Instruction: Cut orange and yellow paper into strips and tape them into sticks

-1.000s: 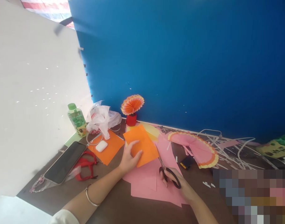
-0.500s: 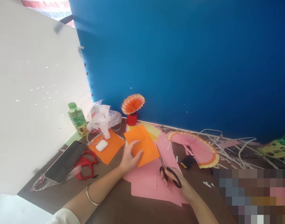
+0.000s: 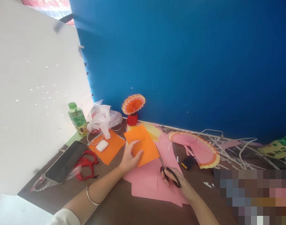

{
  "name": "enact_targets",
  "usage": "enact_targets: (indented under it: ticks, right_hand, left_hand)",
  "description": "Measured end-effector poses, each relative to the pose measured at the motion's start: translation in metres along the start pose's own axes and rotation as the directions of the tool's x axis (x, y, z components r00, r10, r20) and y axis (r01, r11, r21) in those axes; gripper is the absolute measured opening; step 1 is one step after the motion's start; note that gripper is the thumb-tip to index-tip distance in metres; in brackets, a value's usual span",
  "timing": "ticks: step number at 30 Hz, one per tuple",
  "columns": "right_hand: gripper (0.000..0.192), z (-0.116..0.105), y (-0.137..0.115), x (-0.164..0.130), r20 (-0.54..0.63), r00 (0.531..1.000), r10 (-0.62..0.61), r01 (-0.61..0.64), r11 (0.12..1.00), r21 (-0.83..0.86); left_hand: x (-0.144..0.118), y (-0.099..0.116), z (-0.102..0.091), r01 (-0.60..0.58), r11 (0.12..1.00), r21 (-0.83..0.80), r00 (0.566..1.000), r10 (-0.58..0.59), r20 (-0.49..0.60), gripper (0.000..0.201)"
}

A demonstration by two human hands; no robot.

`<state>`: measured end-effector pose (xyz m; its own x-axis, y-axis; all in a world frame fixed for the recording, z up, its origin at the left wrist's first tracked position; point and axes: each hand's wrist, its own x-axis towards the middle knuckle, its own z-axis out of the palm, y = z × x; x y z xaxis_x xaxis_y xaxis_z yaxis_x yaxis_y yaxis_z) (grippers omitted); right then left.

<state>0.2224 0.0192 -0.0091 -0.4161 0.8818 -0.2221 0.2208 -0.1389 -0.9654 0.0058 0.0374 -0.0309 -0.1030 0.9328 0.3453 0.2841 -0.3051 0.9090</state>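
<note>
My left hand grips an orange sheet of paper by its lower left side, thumb and fingers bent over it. In my right hand is a pair of black-handled scissors, its blades pointing up and left at the right edge of the orange sheet. Whether the blades are apart is too small to tell. Beneath both hands lie pink sheets of paper, with a yellow sheet behind the orange one.
Left stand a green-capped bottle, a phone, a white earbud case and a plastic bag. A pleated paper fan rises from a red holder. Right lie a pink pleated fan, white cables and paper scraps.
The orange sheet and my left hand have shifted very slightly left. The scissors remain at the sheet's right edge, with their handles almost where they were.
</note>
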Motion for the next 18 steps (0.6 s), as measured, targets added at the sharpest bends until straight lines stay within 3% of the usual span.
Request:
enact_targets:
  ticks: [7, 18]
  right_hand:
    - [0.042, -0.0044, -0.0018, 0.0018, 0.074, 0.997, 0.018, -0.015, 0.999, -0.038]
    - [0.046, -0.003, -0.0038, 0.0027, 0.073, 0.997, 0.026, -0.022, 0.998, -0.064]
  left_hand:
    - [0.0001, -0.0004, 0.0002, 0.02, 1.0, -0.007, 1.0, -0.02, 0.0, 0.036]
    - [0.0004, 0.0006, -0.0015, 0.008, 1.0, 0.003, 1.0, -0.008, -0.023, 0.035]
